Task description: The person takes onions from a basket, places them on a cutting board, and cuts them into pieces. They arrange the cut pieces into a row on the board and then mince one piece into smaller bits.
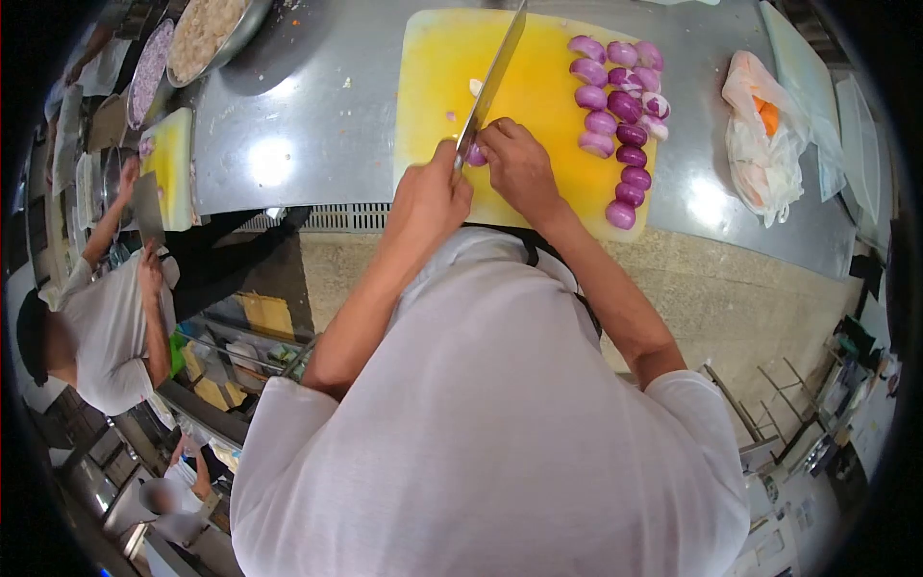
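My left hand point(430, 197) is closed around the handle of a knife point(494, 81), whose long blade points away from me over the yellow cutting board point(433, 58). Close beside the blade, my right hand point(519, 168) has its fingers bent around a small purple onion point(476, 156), partly hidden by the fingers and knife. Peeled purple onions point(596, 123) stand in rows along the board's right side, several of them. A small pale scrap point(475, 87) lies on the board left of the blade.
The board rests on a metal table point(317, 106). Toward the far left are a metal bowl point(252, 21) of pale food and a container of chopped purple pieces point(152, 77). A plastic bag point(764, 144) lies at right. A co-worker point(115, 337) holds a cleaver point(148, 207) by another board point(173, 173).
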### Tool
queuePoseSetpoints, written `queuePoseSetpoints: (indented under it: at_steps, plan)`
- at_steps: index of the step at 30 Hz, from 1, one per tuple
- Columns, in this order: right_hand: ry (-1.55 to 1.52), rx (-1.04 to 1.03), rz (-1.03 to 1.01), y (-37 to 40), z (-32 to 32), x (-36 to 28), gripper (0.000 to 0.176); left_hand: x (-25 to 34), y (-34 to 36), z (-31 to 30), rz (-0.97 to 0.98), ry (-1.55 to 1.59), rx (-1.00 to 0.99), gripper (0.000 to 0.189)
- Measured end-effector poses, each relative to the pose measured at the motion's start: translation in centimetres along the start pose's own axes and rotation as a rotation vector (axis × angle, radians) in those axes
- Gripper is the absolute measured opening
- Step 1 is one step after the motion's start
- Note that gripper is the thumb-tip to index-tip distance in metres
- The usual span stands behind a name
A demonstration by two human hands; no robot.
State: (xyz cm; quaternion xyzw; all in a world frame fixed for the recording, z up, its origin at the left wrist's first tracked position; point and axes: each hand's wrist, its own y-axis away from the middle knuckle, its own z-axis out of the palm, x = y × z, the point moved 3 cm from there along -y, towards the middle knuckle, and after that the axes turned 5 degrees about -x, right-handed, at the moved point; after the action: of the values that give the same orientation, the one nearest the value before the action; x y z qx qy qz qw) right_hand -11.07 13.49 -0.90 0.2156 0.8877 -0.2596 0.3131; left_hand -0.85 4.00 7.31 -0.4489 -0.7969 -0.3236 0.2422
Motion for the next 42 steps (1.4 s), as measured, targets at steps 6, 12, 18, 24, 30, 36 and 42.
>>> queuePoseSetpoints:
  at_steps: [6,12,18,24,30,36,42]
  plan:
    - [-0.125,0.01,0.025,0.5,-0.1,0.0,0.006,-0.9,-1.3,2.1,0.034,-0.019,0.05,0.024]
    - [-0.122,0.052,0.024,0.8,0.3,0.4,0.006,-0.7,0.3,2.5,-0.028,-0.061,0.032,0.019]
    - [-0.182,0.076,0.027,0.9,0.0,0.3,0.003,0.8,0.3,0.8,-0.066,-0.046,-0.039,0.019]
    - [-0.152,0.097,0.017,1.2,0.3,0.8,0.004,0.0,-0.3,2.7,0.055,-0.031,0.046,0.021]
    - [-0.16,0.113,0.065,1.8,0.5,1.1,0.005,-1.1,0.1,3.7,0.018,-0.068,0.042,0.022]
    - [-0.173,0.069,0.131,1.7,-0.2,1.3,0.01,0.3,0.8,0.1,0.029,-0.033,-0.005,0.031]
    - [-0.059,-0.034,0.093,1.0,2.4,-1.0,0.022,-3.4,3.0,-2.2,-0.053,0.031,0.076,0.022]
